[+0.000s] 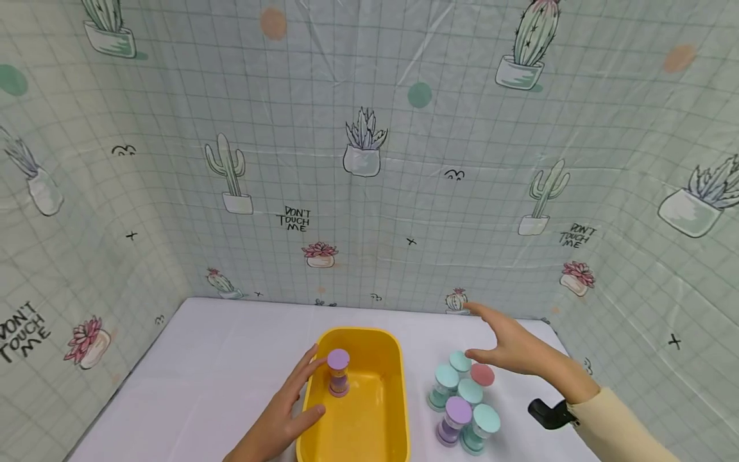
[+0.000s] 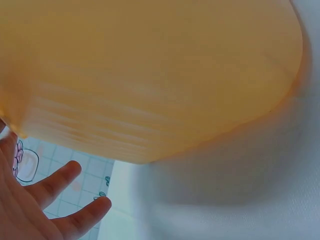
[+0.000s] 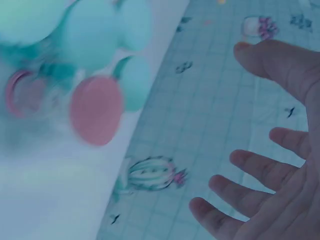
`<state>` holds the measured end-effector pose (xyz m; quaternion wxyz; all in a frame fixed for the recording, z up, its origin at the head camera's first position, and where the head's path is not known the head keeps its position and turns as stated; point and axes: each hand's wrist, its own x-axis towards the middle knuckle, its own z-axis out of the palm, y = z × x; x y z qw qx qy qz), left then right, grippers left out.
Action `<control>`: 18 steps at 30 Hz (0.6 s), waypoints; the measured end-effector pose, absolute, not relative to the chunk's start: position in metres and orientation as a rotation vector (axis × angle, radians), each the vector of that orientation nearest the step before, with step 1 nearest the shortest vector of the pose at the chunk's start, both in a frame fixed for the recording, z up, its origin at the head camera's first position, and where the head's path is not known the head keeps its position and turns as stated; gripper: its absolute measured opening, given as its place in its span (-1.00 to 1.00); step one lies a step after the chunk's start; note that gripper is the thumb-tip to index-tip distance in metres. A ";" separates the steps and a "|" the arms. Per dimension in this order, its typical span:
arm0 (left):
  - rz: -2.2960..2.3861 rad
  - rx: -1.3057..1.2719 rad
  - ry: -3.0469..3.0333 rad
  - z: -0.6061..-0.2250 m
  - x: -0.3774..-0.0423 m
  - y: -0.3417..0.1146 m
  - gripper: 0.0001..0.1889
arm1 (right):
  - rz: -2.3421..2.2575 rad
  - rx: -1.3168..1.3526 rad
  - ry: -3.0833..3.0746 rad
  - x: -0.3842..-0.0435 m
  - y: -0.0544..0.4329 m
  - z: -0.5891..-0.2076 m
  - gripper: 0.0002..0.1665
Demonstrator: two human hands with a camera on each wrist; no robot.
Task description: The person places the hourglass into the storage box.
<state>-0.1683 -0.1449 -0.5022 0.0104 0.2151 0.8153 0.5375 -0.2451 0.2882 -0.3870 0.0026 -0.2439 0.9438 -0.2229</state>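
Observation:
My left hand (image 1: 283,408) is at the left rim of a yellow tray (image 1: 369,417), fingers extended and thumb reaching over the rim. Just inside that rim a small purple-capped sand timer (image 1: 338,373) stands upright, close to the fingertips. In the left wrist view two spread fingers (image 2: 57,182) show beside the tray's outer wall. My right hand (image 1: 510,346) hovers with spread fingers behind the sand timer cluster, holding nothing. That cluster includes several mint-capped timers (image 1: 486,418), a purple one (image 1: 458,410) and a red-capped one (image 1: 482,375).
A white-covered table (image 1: 231,346) lies under everything, with the tray in the middle and the timers to its right. Cloth walls (image 1: 369,212) printed with cacti rise behind and at both sides. A black strap device (image 1: 551,414) is on the right wrist.

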 end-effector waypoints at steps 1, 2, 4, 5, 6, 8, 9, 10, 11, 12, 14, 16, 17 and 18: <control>1.677 0.658 2.535 -0.502 -0.168 -0.144 -0.34 | -0.694 -0.761 2.962 -0.243 0.294 -0.389 0.03; 1.679 0.651 2.528 -0.502 -0.169 -0.144 -0.34 | -0.691 -0.753 2.966 -0.241 0.299 -0.392 0.05; 1.684 0.649 2.521 -0.501 -0.169 -0.143 -0.34 | -0.687 -0.751 2.970 -0.237 0.309 -0.396 0.08; 1.684 0.656 2.524 -0.501 -0.169 -0.143 -0.34 | -0.684 -0.751 2.971 -0.235 0.314 -0.398 0.09; 1.683 0.660 2.525 -0.500 -0.169 -0.142 -0.34 | -0.682 -0.749 2.969 -0.233 0.318 -0.400 0.10; 1.681 0.657 2.531 -0.500 -0.168 -0.142 -0.34 | -0.684 -0.754 2.965 -0.231 0.323 -0.406 0.10; 1.679 0.650 2.535 -0.499 -0.168 -0.142 -0.34 | -0.689 -0.756 2.960 -0.230 0.325 -0.410 0.10; 1.681 0.642 2.535 -0.499 -0.168 -0.142 -0.33 | -0.697 -0.755 2.952 -0.229 0.327 -0.413 0.10; 1.679 0.625 2.532 -0.499 -0.168 -0.142 -0.34 | -0.716 -0.754 2.938 -0.229 0.329 -0.416 0.10; 1.679 0.609 2.526 -0.499 -0.168 -0.142 -0.34 | -0.739 -0.750 2.920 -0.229 0.330 -0.420 0.10; 1.679 0.585 2.518 -0.498 -0.168 -0.142 -0.34 | -0.790 -0.738 2.883 -0.229 0.331 -0.427 0.12; 1.678 0.555 2.506 -0.498 -0.167 -0.142 -0.34 | -0.840 -0.716 2.832 -0.229 0.332 -0.434 0.13; 1.677 0.541 2.501 -0.498 -0.167 -0.142 -0.34 | -0.863 -0.707 2.808 -0.229 0.332 -0.437 0.14; 1.680 0.535 2.495 -0.497 -0.166 -0.142 -0.34 | -0.875 -0.698 2.788 -0.229 0.332 -0.441 0.14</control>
